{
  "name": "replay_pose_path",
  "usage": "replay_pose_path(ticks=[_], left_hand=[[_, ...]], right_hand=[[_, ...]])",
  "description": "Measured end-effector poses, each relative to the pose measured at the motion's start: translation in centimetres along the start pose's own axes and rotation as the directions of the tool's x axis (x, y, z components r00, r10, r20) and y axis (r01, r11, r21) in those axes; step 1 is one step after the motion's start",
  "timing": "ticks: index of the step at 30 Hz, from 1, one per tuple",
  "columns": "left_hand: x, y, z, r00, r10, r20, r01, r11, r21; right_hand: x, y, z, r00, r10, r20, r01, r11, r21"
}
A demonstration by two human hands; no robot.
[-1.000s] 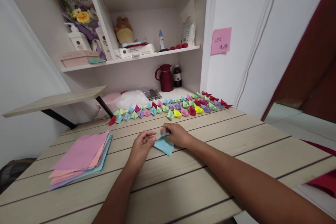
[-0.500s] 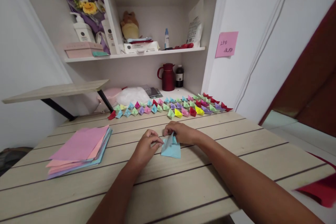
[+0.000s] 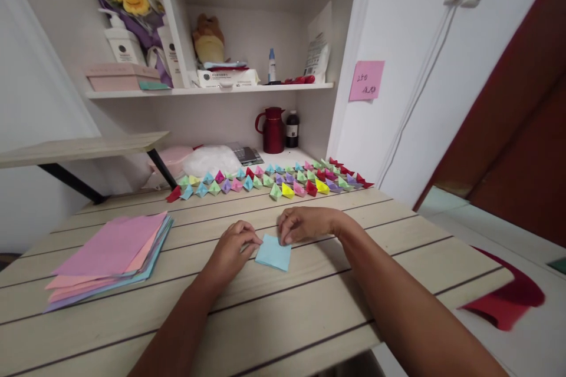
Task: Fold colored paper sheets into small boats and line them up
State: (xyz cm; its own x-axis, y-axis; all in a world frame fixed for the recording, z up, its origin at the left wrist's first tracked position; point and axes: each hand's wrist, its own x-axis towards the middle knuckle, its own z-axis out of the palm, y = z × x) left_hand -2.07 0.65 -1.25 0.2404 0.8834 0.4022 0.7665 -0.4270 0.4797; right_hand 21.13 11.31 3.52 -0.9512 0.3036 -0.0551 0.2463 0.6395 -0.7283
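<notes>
A light-blue sheet of origami paper point(image 3: 273, 254), folded into a small square, lies on the wooden table between my hands. My left hand point(image 3: 237, 241) pinches the paper's upper left corner between thumb and finger. At the upper right corner, the curled fingers of my right hand point(image 3: 305, 225) close on the paper's edge. Beyond them stand rows of small folded paper boats point(image 3: 287, 189) in many colours. To the left lies a stack of square coloured paper point(image 3: 110, 247), pink on top.
A small raised wooden shelf point(image 3: 88, 147) on black legs stands at the back left. Behind the boats are a dark red jug point(image 3: 273, 131) and a dark bottle point(image 3: 292, 128). A pink note point(image 3: 367, 80) sticks to the wall. A red seat point(image 3: 508, 294) shows past the table's right edge.
The blue paper's raised flap now lies flat, leaving a square. My right fingers have come down to its upper right corner. The view has shifted slightly right.
</notes>
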Motion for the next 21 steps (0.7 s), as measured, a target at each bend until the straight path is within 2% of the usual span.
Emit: replay_pose_path(ticks=[2,5,9,13,16,18,21], left_hand=[[0.0,0.1,-0.2,0.997,0.008,-0.073,-0.005,0.999,0.044],[-0.2,0.5,-0.6,0.989,0.059,-0.135,-0.041,0.991,0.131],[-0.4,1.9,-0.8,0.987,0.160,-0.029,-0.151,0.966,0.208],[-0.9,4.0,-0.4,0.967,0.223,0.120,-0.242,0.954,0.179],[-1.1,4.7,0.0,0.963,0.155,0.219,-0.192,0.969,0.158],[-1.0,4.4,0.2,0.973,0.074,0.219,-0.107,0.984,0.144],[-0.7,3.4,0.4,0.978,0.011,0.209,-0.033,0.994,0.102]], right_hand=[[0.3,-0.1,0.2,1.000,0.025,0.000,-0.025,0.999,-0.022],[0.7,-0.3,0.6,0.988,0.149,-0.050,-0.155,0.976,-0.152],[1.4,-1.3,1.2,0.948,0.295,-0.122,-0.319,0.884,-0.343],[2.0,-1.7,1.3,0.933,0.335,-0.134,-0.360,0.859,-0.364],[1.6,-0.7,0.6,0.956,0.285,-0.075,-0.295,0.925,-0.238],[0.8,0.0,0.0,0.980,0.192,0.049,-0.191,0.981,-0.035],[-0.6,0.2,-0.4,0.987,0.032,0.158,-0.070,0.968,0.241]])
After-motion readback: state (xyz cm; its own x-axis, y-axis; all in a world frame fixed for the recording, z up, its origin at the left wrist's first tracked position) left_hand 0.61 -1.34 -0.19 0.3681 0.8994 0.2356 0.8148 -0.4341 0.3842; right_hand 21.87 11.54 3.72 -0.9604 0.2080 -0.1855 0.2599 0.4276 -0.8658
